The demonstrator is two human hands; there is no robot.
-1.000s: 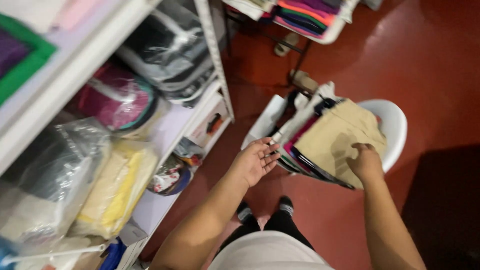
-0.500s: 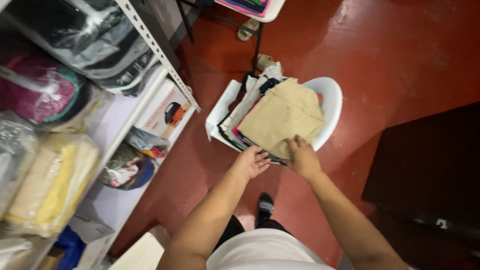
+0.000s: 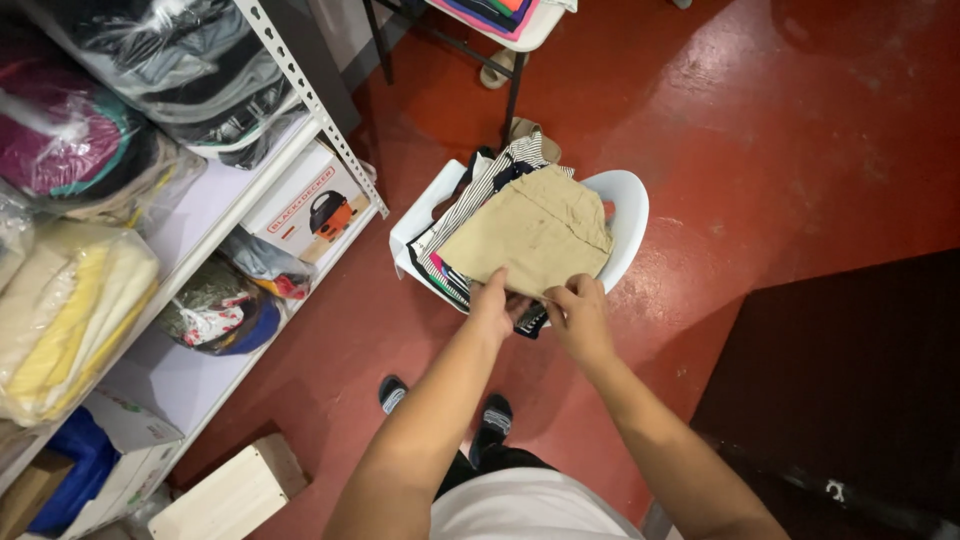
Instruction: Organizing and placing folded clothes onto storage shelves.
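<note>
A stack of folded clothes [image 3: 470,215] lies on a white plastic chair [image 3: 625,215] standing on the red floor. A folded tan garment [image 3: 535,235] tops the stack, with striped and dark pieces under it. My left hand [image 3: 490,300] grips the near edge of the stack, fingers curled under it. My right hand [image 3: 575,310] holds the near edge of the tan garment beside it. Both forearms reach forward from the bottom of the view.
A white metal shelf [image 3: 310,105] at the left holds bagged bedding [image 3: 70,320], bagged dark clothes [image 3: 190,70] and an appliance box [image 3: 300,205]. A wooden block [image 3: 230,495] lies on the floor. A table with folded clothes [image 3: 495,15] stands behind the chair. A dark mat [image 3: 860,390] lies at the right.
My left hand, open and apart from the stack a second ago, has closed on its near edge. My right hand slid to the garment's near edge. The view tilted down.
</note>
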